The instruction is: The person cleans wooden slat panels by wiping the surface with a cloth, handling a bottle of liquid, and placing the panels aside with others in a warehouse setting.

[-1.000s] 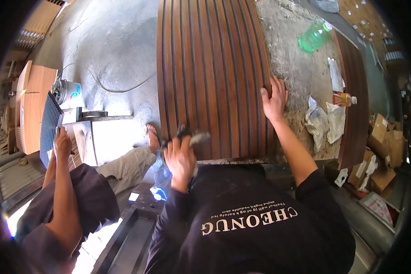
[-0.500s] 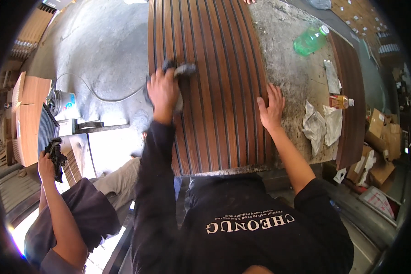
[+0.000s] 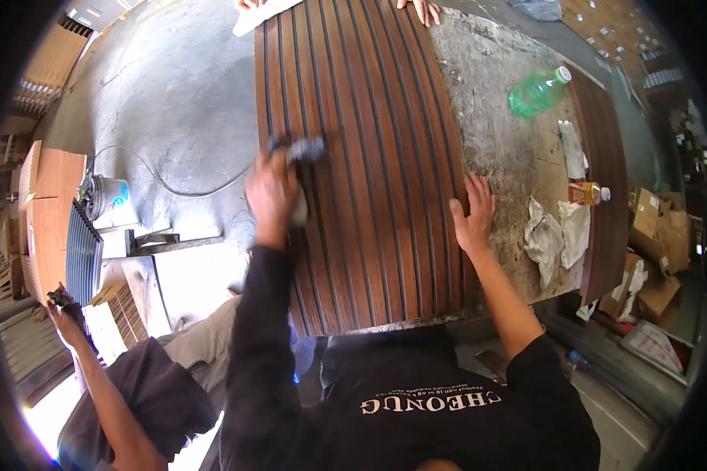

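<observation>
A long brown slatted panel (image 3: 369, 180) with dark grooves lies on the worn table (image 3: 499, 149) in front of me. My left hand (image 3: 273, 188), smeared by motion, is closed on a dark grey rag (image 3: 308, 149) at the panel's left side. The rag bunches out past the fingers onto the slats. My right hand (image 3: 474, 213) rests open along the panel's right edge, fingers stretched out and holding nothing. At the panel's far end are another person's hands (image 3: 420, 11), one of them by a white cloth (image 3: 265, 14).
On the right are a green bottle (image 3: 538, 93), a small amber bottle (image 3: 587, 193), crumpled white cloths (image 3: 543, 239) and a dark brown board (image 3: 605, 220). At left, a co-worker's hand (image 3: 69, 326) grips a black rag near a bucket (image 3: 110, 200). Cardboard boxes (image 3: 656, 235) lie far right.
My left hand and rag have come nearer along the panel. At the far end, another person's hands and a white cloth show more. The co-worker's hand at left has moved lower.
</observation>
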The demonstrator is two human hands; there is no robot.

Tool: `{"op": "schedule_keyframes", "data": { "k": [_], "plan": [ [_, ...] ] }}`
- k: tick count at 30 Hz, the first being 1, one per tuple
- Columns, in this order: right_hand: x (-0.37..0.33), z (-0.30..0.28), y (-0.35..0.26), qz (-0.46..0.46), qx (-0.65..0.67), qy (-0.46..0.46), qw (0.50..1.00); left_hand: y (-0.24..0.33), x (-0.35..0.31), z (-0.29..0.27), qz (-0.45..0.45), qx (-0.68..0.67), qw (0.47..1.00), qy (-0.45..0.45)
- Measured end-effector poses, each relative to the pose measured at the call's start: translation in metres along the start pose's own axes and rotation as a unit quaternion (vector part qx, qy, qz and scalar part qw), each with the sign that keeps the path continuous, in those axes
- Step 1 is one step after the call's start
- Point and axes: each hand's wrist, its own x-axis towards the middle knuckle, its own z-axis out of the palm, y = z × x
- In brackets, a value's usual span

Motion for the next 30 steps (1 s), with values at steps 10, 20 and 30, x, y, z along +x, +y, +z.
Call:
{"op": "schedule_keyframes", "data": {
  "k": [10, 20, 30],
  "plan": [
    [0.005, -0.004, 0.01, 0.001, -0.01, 0.026, 1.0, 0.023, -0.139, -0.067, -0.017, -0.026, 0.988, -0.154],
    [0.003, 0.005, 0.01, -0.023, -0.02, 0.047, 0.998, 0.04, -0.236, -0.137, -0.066, -0.093, 0.977, -0.182],
    [0.019, -0.006, 0.018, 0.011, -0.019, 0.043, 0.999, 0.055, -0.181, -0.107, -0.016, -0.062, 0.988, -0.139]
  ]
}}
